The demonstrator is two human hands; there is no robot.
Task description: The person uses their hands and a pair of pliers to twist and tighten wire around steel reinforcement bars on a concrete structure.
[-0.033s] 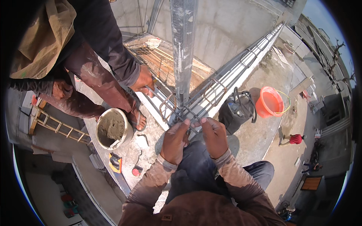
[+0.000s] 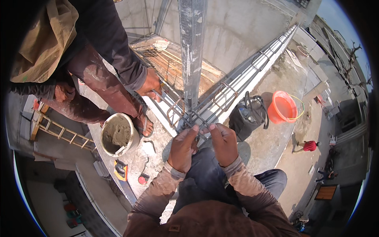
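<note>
My left hand and my right hand are close together in front of me, each with thumb and fingers pinched. Whatever lies between the fingertips is too small to make out. Just beyond them, steel reinforcing bars meet at a corner, tied with bent stirrups. The bars run off along a white ledge to the far right and far left. A scuffed metal post rises upright behind the corner. On the left, a co-worker's hand rests at the bars.
Left stands a bucket of grey mortar; near it lie a handsaw and a red round item. To the right are a black bag and an orange bucket. A ladder leans beyond the left slab edge. Another person is far below right.
</note>
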